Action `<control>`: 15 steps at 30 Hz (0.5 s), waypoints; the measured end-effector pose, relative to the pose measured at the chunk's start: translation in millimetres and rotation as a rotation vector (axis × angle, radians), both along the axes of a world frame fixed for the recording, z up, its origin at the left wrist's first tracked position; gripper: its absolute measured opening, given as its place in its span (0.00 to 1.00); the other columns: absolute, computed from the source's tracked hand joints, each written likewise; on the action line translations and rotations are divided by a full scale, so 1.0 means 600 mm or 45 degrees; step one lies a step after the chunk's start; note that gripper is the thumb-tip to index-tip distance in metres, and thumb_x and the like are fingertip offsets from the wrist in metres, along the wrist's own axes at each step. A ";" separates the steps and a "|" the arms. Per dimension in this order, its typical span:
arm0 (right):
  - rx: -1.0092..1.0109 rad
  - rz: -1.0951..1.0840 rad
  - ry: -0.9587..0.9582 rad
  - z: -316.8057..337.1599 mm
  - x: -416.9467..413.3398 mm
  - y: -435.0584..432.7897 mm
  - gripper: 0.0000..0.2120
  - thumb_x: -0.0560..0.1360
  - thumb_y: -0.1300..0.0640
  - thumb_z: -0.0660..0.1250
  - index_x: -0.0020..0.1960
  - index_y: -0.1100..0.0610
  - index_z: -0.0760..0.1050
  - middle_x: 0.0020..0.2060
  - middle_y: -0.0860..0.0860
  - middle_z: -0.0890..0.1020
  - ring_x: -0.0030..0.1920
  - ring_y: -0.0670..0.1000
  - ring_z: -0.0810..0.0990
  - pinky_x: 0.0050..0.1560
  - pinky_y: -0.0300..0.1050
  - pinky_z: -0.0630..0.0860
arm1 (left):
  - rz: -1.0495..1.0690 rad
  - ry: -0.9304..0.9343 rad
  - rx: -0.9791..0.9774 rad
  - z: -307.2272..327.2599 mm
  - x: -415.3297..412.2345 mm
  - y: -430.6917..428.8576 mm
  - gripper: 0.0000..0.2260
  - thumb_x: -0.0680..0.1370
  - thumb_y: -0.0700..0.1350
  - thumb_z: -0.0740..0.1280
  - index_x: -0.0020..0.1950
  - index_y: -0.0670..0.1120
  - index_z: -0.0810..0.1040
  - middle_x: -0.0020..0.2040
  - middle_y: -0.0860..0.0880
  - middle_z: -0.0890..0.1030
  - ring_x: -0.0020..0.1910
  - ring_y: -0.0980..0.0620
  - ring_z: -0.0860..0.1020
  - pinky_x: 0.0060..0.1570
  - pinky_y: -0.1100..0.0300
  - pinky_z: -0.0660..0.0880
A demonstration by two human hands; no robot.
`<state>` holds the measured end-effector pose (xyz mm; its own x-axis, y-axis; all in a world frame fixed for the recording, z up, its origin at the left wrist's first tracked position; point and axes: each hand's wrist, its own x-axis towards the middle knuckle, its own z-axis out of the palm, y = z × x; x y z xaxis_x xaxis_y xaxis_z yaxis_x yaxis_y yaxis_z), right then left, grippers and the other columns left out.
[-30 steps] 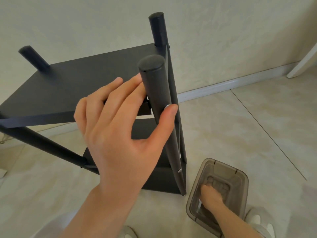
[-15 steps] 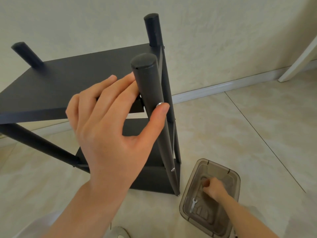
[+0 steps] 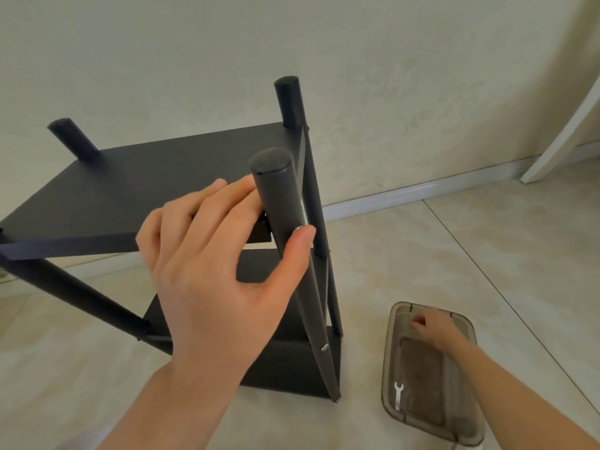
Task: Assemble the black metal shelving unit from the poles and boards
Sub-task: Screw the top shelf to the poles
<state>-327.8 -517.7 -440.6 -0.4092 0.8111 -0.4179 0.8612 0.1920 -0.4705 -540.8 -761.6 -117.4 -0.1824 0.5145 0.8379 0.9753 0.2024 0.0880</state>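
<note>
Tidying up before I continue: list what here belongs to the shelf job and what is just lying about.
Job: shelf, pole, board, screw, left hand gripping the pole, box, wrench inside it, right hand in the box.
Not the job: baseboard, white frame at right.

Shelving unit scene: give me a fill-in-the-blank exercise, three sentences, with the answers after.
1. The left hand grips a black ____ of the shelving unit.
2. The right hand reaches into a clear container that sits on the ____.
3. A small white ____ lies inside the container.
Missing words: pole; floor; wrench.
</note>
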 end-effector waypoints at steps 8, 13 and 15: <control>-0.173 -0.189 0.674 0.145 -0.081 -0.065 0.03 0.77 0.57 0.70 0.48 0.57 0.81 0.40 0.51 0.84 0.43 0.49 0.81 0.40 0.37 0.75 | -0.070 -0.067 0.031 0.031 0.038 0.011 0.14 0.79 0.56 0.65 0.48 0.46 0.82 0.45 0.59 0.76 0.55 0.45 0.77 0.59 0.43 0.67; -0.210 -0.371 1.168 0.288 -0.130 -0.136 0.05 0.79 0.56 0.67 0.49 0.53 0.81 0.44 0.48 0.86 0.45 0.48 0.84 0.44 0.38 0.81 | -0.069 -0.115 -0.022 0.031 0.035 0.013 0.16 0.79 0.58 0.63 0.50 0.48 0.83 0.50 0.54 0.84 0.57 0.46 0.77 0.61 0.45 0.65; -0.229 -0.385 1.342 0.344 -0.142 -0.165 0.05 0.79 0.56 0.67 0.49 0.55 0.82 0.43 0.47 0.86 0.45 0.47 0.85 0.44 0.39 0.81 | -0.056 -0.104 -0.035 0.032 0.033 0.012 0.17 0.78 0.59 0.63 0.50 0.48 0.84 0.52 0.54 0.84 0.58 0.46 0.77 0.61 0.46 0.64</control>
<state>-412.9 -616.6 -234.5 -0.4242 0.9002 -0.0990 0.0134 -0.1031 -0.9946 -521.1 -754.4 -98.5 -0.2259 0.5459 0.8068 0.9732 0.1627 0.1624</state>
